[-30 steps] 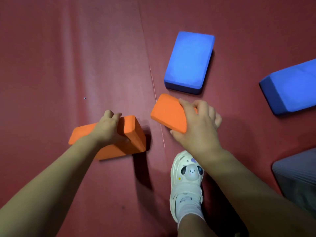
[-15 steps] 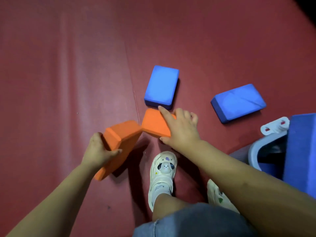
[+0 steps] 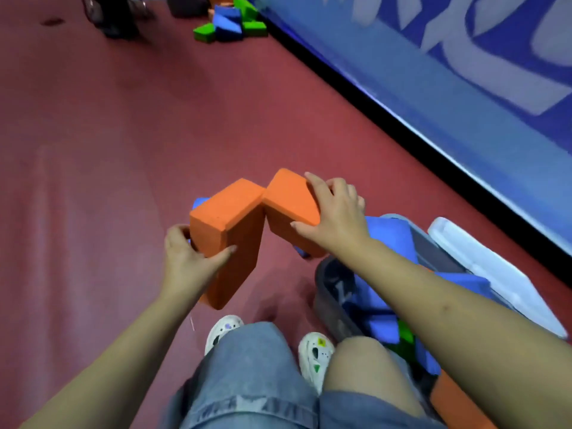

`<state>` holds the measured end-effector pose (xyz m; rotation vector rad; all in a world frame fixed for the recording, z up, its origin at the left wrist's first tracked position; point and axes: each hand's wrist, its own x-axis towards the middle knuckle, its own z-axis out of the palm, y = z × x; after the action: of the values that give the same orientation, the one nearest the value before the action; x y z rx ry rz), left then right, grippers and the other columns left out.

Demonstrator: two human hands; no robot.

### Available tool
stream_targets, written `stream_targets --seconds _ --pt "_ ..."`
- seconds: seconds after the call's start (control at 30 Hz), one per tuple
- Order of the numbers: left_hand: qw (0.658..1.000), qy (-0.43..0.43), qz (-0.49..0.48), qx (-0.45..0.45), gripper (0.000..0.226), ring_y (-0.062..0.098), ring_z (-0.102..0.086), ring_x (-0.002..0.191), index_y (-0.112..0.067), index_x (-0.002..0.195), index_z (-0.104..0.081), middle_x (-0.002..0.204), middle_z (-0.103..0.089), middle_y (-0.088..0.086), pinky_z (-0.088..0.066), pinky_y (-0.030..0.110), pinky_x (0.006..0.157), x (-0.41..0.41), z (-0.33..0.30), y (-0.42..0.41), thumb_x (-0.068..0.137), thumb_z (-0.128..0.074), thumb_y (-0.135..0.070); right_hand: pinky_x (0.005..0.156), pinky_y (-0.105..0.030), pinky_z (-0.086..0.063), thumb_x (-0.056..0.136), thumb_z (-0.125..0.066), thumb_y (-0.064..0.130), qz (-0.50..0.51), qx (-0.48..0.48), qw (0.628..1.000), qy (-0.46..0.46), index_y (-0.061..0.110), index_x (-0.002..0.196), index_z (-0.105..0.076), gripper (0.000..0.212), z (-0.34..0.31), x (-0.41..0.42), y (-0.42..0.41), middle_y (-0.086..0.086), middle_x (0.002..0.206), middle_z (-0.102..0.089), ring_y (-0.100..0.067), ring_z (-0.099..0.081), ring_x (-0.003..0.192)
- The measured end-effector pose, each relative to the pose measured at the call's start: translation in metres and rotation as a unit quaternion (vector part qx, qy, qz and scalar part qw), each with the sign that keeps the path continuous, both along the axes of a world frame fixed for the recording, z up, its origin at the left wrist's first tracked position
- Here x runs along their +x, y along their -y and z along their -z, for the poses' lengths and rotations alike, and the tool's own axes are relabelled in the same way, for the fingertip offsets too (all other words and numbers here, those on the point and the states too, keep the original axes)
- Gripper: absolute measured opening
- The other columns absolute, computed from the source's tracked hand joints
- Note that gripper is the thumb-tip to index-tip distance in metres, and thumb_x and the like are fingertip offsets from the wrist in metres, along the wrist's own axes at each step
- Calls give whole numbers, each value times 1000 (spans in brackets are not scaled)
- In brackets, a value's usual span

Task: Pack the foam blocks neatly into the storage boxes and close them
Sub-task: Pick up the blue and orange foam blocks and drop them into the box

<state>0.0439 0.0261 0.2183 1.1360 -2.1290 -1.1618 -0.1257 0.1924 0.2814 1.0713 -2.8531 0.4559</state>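
While held mid-frame, two items: left hand (image 3: pixel 182 258) clamps orange foam block (image 3: pixel 227 230); right hand (image 3: pixel 332 216) clamps second orange block (image 3: pixel 289 201). Likely light, compressible; grip across narrow faces.

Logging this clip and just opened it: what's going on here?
A person holds an orange foam block in each hand: the left hand grips one orange block, the right hand the other orange block, corners touching, above the red floor. An open storage box with blue blocks sits at their right.
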Motion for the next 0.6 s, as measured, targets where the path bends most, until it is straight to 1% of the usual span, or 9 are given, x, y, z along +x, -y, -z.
stream_targets --seconds 0.07,0.13,0.17,0.23,0.27,0.33,0.4,0.47,0.6 --pt "1000 -20 19 -12 69 21 -55 90 -13 112 -41 115 -50 9 -45 35 75 -16 -22 -24 63 -87 -29 95 -40 -33 68 -71 55 32 -27 999 -18 34 143 -31 88 -20 -5 -34 -5 125 -42 -29 -41 113" --pt "998 -48 39 -28 68 23 -56 96 -15 110 -40 114 -52 9 -48 39 80 -31 -41 -49 62 -87 -29 94 -41 -33 67 -73 53 60 -53 996 -27 33 141 -35 85 -34 -8 -71 -5 123 -43 -29 -42 112" --pt "996 -63 52 -30 68 22 -55 98 -14 112 -41 114 -52 8 -47 39 82 -38 -49 -62 63 -87 -28 94 -41 -33 66 -73 52 73 -62 995 -30 33 140 -37 84 -40 -10 -90 -5 122 -43 -28 -41 112" --pt "993 -84 80 -29 71 17 -53 97 -10 118 -41 114 -51 4 -43 29 79 -53 -66 -92 65 -86 -25 94 -40 -33 67 -73 52 97 -64 993 -32 32 140 -37 84 -49 -13 -128 -4 122 -42 -28 -41 112" --pt "991 -92 93 -30 73 16 -54 97 -9 121 -41 116 -51 3 -42 26 79 -60 -73 -106 65 -86 -25 94 -40 -33 67 -73 52 110 -61 991 -35 32 140 -37 84 -52 -14 -147 -4 122 -42 -27 -40 112" --pt "986 -104 128 -28 77 18 -56 102 -12 122 -40 121 -53 5 -47 31 84 -76 -81 -135 63 -86 -30 93 -40 -35 66 -73 53 139 -56 988 -40 32 139 -37 83 -57 -15 -185 -4 122 -42 -28 -41 112" --pt "982 -100 160 -15 79 19 -57 104 -15 122 -40 122 -53 6 -50 36 88 -90 -85 -162 61 -87 -34 93 -40 -36 66 -72 54 176 -56 982 -36 33 138 -38 82 -59 -15 -221 -4 120 -43 -28 -41 112" --pt "978 -86 187 -2 81 20 -57 104 -16 120 -41 120 -55 6 -50 38 88 -103 -85 -190 58 -88 -39 93 -40 -37 66 -71 57 208 -45 977 -31 33 137 -39 81 -61 -15 -255 -4 120 -44 -28 -42 112" --pt "975 -52 215 30 81 20 -57 101 -9 122 -42 116 -56 6 -47 35 82 -120 -80 -236 61 -87 -39 94 -39 -37 68 -67 62 237 4 972 -13 34 133 -43 75 -66 -18 -299 -4 122 -47 -29 -45 114"
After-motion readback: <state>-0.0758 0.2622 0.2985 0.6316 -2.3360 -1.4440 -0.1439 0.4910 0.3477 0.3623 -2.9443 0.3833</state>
